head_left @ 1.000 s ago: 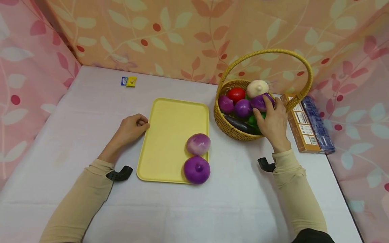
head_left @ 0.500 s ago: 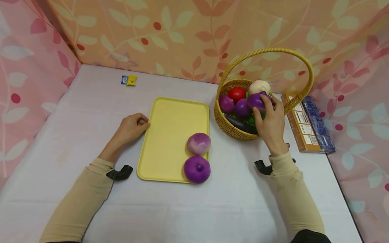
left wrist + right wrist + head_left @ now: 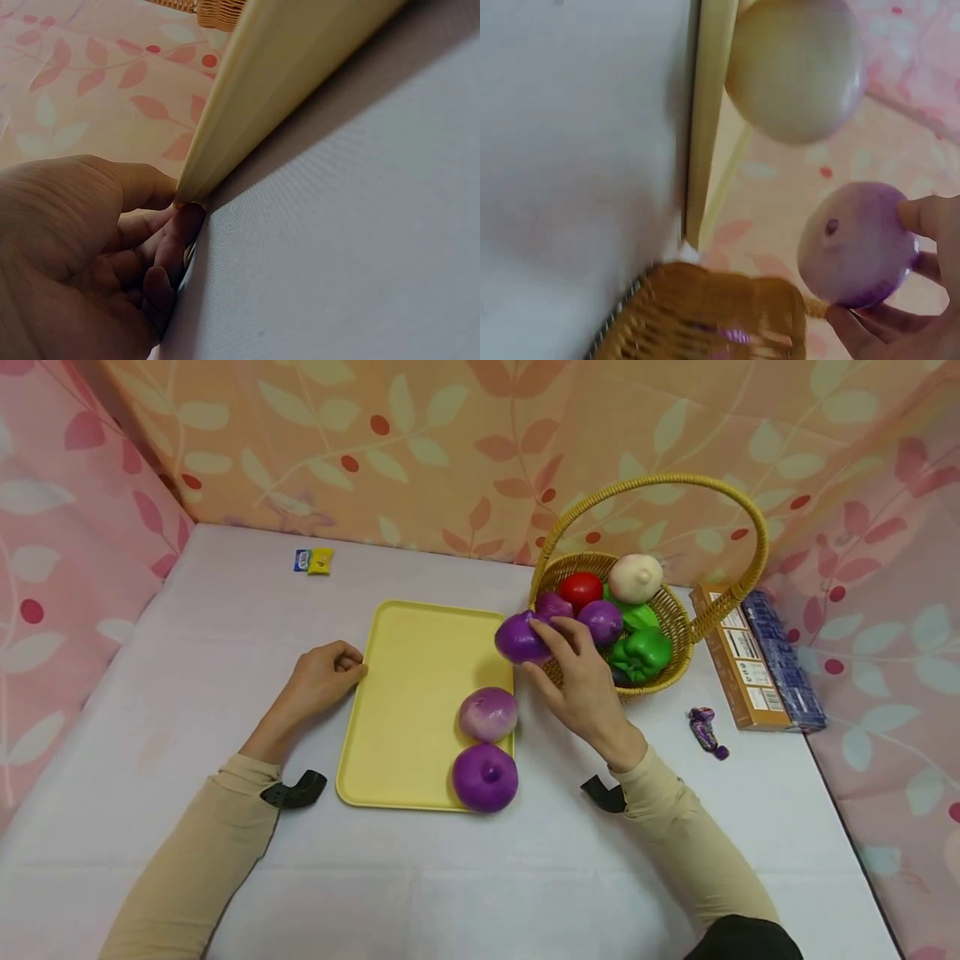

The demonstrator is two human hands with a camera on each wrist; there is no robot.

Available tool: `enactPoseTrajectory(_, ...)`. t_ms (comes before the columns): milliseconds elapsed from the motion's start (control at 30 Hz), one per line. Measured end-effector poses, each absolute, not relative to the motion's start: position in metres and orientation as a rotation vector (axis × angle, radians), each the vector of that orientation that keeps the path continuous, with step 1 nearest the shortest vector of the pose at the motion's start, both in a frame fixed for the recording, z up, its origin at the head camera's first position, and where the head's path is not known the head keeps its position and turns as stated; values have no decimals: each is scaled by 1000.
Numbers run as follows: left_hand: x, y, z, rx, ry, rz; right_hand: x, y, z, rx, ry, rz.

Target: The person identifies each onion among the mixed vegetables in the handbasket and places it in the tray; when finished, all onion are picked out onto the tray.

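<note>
My right hand [image 3: 581, 689] grips a purple onion [image 3: 522, 637] between thumb and fingers, over the gap between the yellow tray [image 3: 408, 693] and the wicker basket [image 3: 686, 652]. In the right wrist view, the held onion [image 3: 859, 244] hangs clear of the basket's rim, its pale side showing. My left hand [image 3: 318, 677] pinches the tray's left edge; the left wrist view has thumb and forefinger at the tray rim [image 3: 196, 176]. Two more onions sit along the tray's right side: a paler one [image 3: 488, 714] and a deep purple one [image 3: 485, 777] at the near corner.
The basket, with a tall arched handle, holds a red tomato [image 3: 581, 590], a white bulb [image 3: 635, 578], green peppers [image 3: 641, 654] and more purple vegetables. Right of it lie a brown box [image 3: 742, 660] and a purple-wrapped candy [image 3: 707, 731]. Small packets [image 3: 320, 561] lie at the back left.
My right hand has lifted the purple onion out of the basket and carried it left to the tray's right edge. The green pepper and the candy are uncovered. The left hand stays put.
</note>
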State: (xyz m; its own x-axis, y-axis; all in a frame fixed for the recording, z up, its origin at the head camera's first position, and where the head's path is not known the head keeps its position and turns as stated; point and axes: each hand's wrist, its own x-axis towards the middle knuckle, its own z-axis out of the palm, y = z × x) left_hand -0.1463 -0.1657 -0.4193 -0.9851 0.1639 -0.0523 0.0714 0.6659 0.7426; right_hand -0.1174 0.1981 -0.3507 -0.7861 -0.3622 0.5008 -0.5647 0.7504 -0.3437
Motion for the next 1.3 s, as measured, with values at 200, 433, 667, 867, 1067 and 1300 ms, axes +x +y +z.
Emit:
enactPoseTrajectory(200,-146,-166,-420,191,2763,1220,-119,186,-360,876,-2631,599)
enactPoseTrajectory(433,-146,-166,-420,196,2756,1225,-124,181,-369,960,-2681,568)
enactPoseTrajectory(667,-146,-166,-421,193,2768,1219,-125,181,-374,963,-2700,539)
enactPoseTrajectory(867,-147,-166,-422,196,2782,1219,-125,181,-374,940,-2702,560)
enactPoseTrajectory(1067,-147,-166,-422,203,2780,1215,-124,181,-373,937,-2734,535)
enactPoseTrajectory(1300,-147,-166,-422,200,2782,1210,-123,180,-370,920,-2766,521)
